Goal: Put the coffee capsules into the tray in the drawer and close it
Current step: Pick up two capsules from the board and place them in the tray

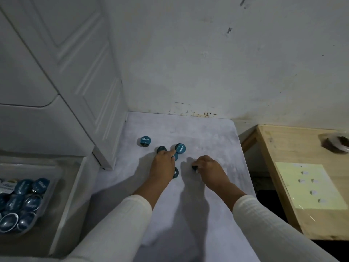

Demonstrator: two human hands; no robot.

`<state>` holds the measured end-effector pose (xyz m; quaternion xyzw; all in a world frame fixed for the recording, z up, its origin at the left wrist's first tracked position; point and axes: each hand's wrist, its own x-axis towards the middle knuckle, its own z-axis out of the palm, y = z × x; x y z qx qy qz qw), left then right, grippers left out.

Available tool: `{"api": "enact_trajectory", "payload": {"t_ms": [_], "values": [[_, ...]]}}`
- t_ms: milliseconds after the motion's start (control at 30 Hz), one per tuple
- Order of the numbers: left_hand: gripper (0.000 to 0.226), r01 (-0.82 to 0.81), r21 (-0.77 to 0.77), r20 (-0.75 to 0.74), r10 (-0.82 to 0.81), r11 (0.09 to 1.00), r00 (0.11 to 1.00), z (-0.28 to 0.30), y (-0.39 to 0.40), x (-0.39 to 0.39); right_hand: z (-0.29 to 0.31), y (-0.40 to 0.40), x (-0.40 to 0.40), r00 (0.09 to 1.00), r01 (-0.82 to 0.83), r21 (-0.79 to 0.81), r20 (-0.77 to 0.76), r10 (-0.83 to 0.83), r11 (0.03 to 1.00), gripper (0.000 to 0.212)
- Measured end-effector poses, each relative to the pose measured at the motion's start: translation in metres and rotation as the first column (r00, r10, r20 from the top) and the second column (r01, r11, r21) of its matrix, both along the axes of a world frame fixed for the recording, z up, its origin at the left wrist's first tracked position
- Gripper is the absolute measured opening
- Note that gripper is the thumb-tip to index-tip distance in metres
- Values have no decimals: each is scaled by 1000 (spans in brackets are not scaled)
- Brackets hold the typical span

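Observation:
Several blue coffee capsules lie on a pale grey counter (207, 144): one (144, 141) at the far left, one (180, 148) at my left fingertips, one (161, 149) just left of them. My left hand (164, 163) rests over this cluster with its fingers curled on a capsule (175, 157); another capsule (175, 172) peeks out under the palm. My right hand (206, 168) grips a dark capsule (194, 167) on the counter. At lower left, an open drawer (73, 188) holds a clear tray (50, 201) with several capsules.
A white cabinet door (81, 72) stands to the left of the counter, and a stained white wall (226, 63) behind it. To the right is a wooden table (279, 144) with a pale yellow sheet (306, 186) and a bag (336, 142).

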<state>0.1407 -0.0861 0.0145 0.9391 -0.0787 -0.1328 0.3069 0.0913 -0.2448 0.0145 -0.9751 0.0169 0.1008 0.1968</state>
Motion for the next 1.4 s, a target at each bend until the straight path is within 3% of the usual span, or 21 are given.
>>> {"api": "enact_trajectory", "payload": {"t_ms": [167,367,567,800,933,1200,1400], "values": [[32,-91,-47,-53,88,995,995,-6,-6,11,-2,-3,6,992,118,159,19,-122,980,19],[28,-154,-157,-95,140,976,986,-11,-3,14,-5,-6,9,954,297,243,-27,-300,923,20],[25,-174,-270,-111,149,947,983,9,15,12,12,-2,12,891,422,496,-72,-449,759,19],[22,-218,-406,-126,181,888,975,48,60,3,52,31,12,913,325,687,-46,-406,650,26],[22,-229,-491,-135,186,840,973,71,93,-12,84,72,4,919,251,772,-1,-394,584,20],[21,-173,-656,-114,130,734,985,109,198,-46,136,184,-28,902,162,819,104,-419,551,17],[21,-370,-745,-236,299,555,925,114,308,-63,139,293,-48,935,108,836,98,-342,537,20]]}}
